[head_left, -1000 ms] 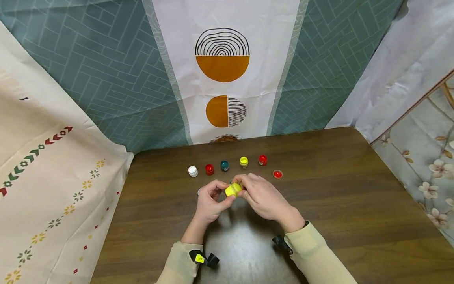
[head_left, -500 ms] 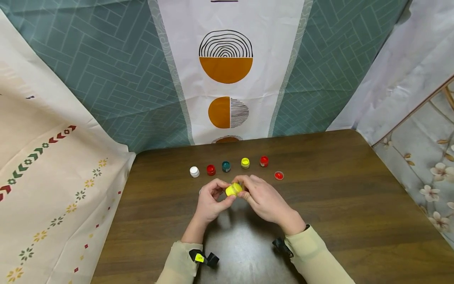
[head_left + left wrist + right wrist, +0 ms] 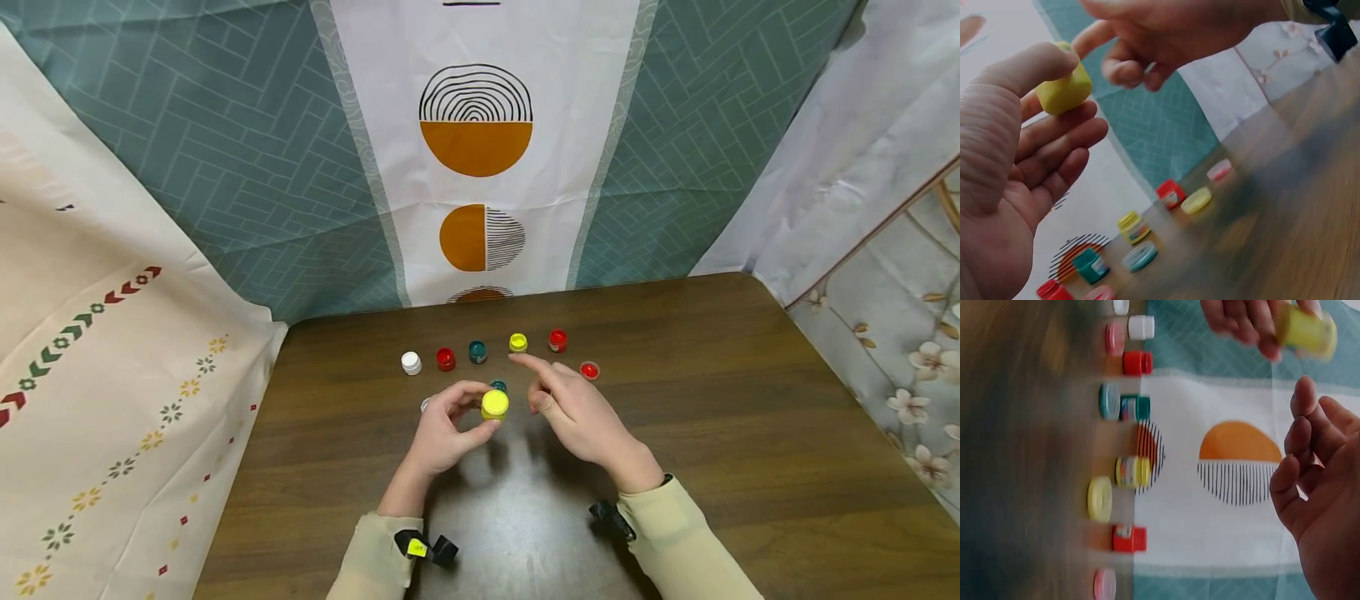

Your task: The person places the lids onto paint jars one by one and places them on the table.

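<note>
In the head view my left hand [image 3: 442, 437] holds a small yellow paint jar [image 3: 495, 407] upright between thumb and fingers, above the table. The jar also appears in the left wrist view, the thumb across it. My right hand [image 3: 581, 417] is apart from it, to its right, index finger stretched out and other fingers loosely bent. Nothing is in that hand, as the right wrist view shows [image 3: 1329, 469]. Behind stand paint jars in a row: white [image 3: 411, 363], red [image 3: 446, 359], teal [image 3: 477, 352], yellow [image 3: 518, 342] and another red [image 3: 557, 340].
Lids lie in front of the jars: a teal lid [image 3: 498, 387], a red lid [image 3: 589, 370] and a yellow lid [image 3: 1197, 200] that the right hand hides in the head view. The brown wooden table [image 3: 712, 400] ends at a patterned cloth backdrop [image 3: 300, 167].
My right hand has let go of the yellow paint jar and moved to the right, its index finger straightened. The left hand still holds the jar, which has turned more upright.
</note>
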Available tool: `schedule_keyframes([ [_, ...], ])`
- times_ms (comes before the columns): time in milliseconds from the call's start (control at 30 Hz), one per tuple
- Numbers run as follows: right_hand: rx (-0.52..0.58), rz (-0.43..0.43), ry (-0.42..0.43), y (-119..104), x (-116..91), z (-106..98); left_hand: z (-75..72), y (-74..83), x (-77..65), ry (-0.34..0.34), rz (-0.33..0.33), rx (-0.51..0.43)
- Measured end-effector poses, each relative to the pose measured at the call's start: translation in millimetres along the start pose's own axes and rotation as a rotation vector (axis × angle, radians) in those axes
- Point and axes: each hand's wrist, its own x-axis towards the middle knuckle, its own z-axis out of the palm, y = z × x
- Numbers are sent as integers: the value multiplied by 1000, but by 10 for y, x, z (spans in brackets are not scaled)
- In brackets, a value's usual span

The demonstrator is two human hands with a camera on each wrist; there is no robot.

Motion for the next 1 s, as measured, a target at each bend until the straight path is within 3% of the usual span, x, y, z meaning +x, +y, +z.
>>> schedule_keyframes([
  [233, 5, 110, 8, 196, -129, -158, -362, -1, -184, 8, -53, 115],
  [367, 17, 145, -17, 275, -177, -207, -662, -14, -307, 73, -115, 236],
  [500, 16, 161, -40, 310, -191, -228, -973, -37, -370, 180, -207, 401],
  [600, 9, 184, -64, 319, -193, -224, -1193, -84, -363, 268, -293, 510],
  [733, 1, 209, -106, 320, -185, -189, -1430, -197, -307, 330, -392, 573],
  [1000, 13, 216, -156, 312, -150, -101, -1683, -455, -179, 323, -541, 608],
])
